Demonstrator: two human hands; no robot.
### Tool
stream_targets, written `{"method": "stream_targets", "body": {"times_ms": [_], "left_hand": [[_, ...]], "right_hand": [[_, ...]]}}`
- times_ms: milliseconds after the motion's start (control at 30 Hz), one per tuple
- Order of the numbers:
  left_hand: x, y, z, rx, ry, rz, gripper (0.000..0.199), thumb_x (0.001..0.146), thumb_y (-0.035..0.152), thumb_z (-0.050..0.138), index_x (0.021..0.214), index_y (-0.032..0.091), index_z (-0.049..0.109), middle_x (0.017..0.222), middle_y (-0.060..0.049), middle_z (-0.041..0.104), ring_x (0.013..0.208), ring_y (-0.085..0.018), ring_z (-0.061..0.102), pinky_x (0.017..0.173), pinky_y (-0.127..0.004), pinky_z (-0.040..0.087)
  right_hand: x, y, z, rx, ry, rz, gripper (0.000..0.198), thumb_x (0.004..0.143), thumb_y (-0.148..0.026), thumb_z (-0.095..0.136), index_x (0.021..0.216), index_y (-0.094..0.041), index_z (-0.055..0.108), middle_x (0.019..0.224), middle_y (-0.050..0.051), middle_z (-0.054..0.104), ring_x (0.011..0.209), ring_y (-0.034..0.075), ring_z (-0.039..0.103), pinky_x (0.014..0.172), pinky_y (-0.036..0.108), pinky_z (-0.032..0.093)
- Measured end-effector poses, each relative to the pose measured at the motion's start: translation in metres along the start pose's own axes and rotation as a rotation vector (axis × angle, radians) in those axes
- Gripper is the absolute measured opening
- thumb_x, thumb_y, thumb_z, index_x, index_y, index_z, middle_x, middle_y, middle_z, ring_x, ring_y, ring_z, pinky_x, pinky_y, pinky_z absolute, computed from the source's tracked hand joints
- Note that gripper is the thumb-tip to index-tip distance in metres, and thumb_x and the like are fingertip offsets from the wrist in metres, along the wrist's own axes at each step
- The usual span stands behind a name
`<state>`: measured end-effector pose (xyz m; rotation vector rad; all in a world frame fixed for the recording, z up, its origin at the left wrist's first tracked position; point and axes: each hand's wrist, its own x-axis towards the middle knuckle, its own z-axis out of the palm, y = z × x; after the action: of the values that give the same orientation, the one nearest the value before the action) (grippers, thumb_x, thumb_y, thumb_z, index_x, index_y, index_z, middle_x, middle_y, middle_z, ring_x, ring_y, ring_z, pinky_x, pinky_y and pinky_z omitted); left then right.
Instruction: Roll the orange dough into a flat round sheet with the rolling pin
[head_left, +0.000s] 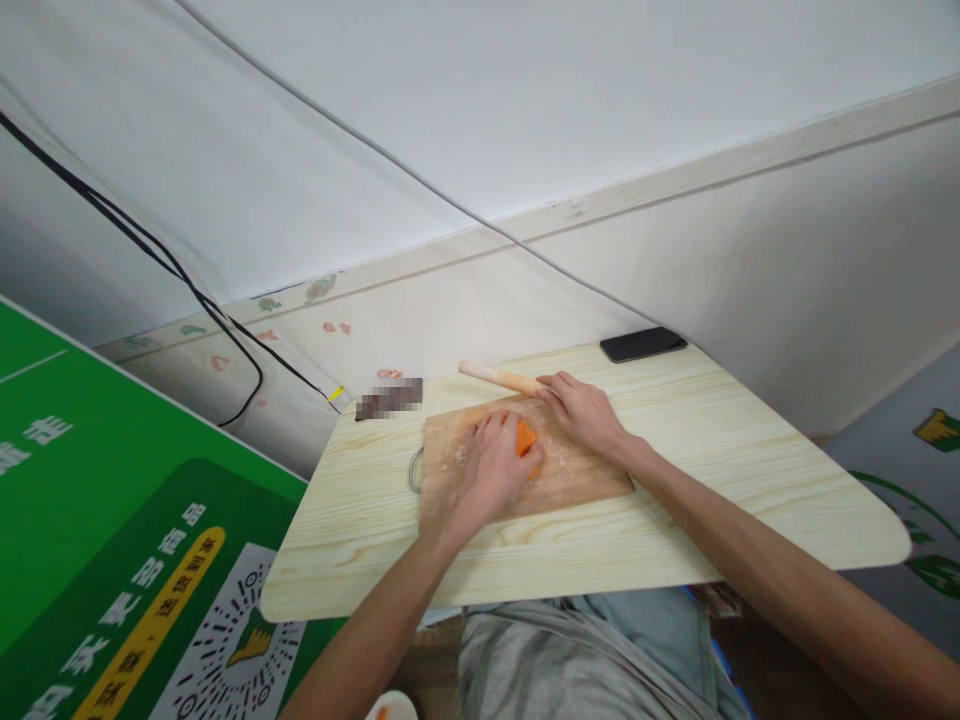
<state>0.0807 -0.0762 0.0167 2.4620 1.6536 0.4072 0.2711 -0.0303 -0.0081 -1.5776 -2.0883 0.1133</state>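
Orange piece (pixel 526 437): it is sitting on the cutting board (pixel 585 478), partly hidden by your left hand (pixel 497 457).
Left grip: your fingers and thumb are clasping the orange piece.
Right grip: your right hand (pixel 589 410) is touching the wooden stick's (pixel 496 376) end; you're hiding whether the fingers are clamping it.
Done: you're having piece and stick within reach.
Left: the visible part is staying chunky, not flat, so you're probably working early on.
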Motion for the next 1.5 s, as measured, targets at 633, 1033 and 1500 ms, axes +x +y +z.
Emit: {"method": "stream_targets", "body": {"times_ms": [633, 1033, 1500], "left_hand": [[-0.001, -0.014, 0.000, -0.101, 0.062, 0.046, 0.022, 0.096, 0.021, 0.060, 0.112, 0.021, 0.075, 0.120, -0.010, 0.078, 0.115, -0.028, 0.071, 0.107, -0.042, 0.054], [0.002, -0.040, -0.008, -0.131, -0.054, 0.594, 0.038, 0.093, 0.004, 0.051, 0.104, 0.025, 0.081, 0.150, -0.004, 0.067, 0.152, -0.023, 0.048, 0.130, -0.049, 0.039], [0.002, -0.024, -0.017, -0.051, -0.087, 0.473, 0.006, 0.095, 0.026, 0.068, 0.090, 0.023, 0.069, 0.139, -0.008, 0.068, 0.134, -0.027, 0.058, 0.120, -0.047, 0.044]], "right_hand": [[-0.002, -0.004, -0.003, -0.004, -0.015, 0.014, 0.038, 0.115, -0.036, 0.041, 0.139, -0.020, 0.066, 0.126, 0.010, 0.076, 0.102, 0.025, 0.074, 0.081, 0.032, 0.048], [0.000, -0.003, -0.001, -0.003, -0.016, 0.020, 0.038, 0.115, -0.036, 0.040, 0.139, -0.021, 0.066, 0.126, 0.010, 0.076, 0.103, 0.024, 0.074, 0.081, 0.031, 0.049], [-0.001, -0.003, -0.002, 0.000, -0.010, 0.015, 0.038, 0.115, -0.036, 0.041, 0.138, -0.021, 0.066, 0.125, 0.009, 0.076, 0.102, 0.024, 0.074, 0.080, 0.031, 0.048]]}}
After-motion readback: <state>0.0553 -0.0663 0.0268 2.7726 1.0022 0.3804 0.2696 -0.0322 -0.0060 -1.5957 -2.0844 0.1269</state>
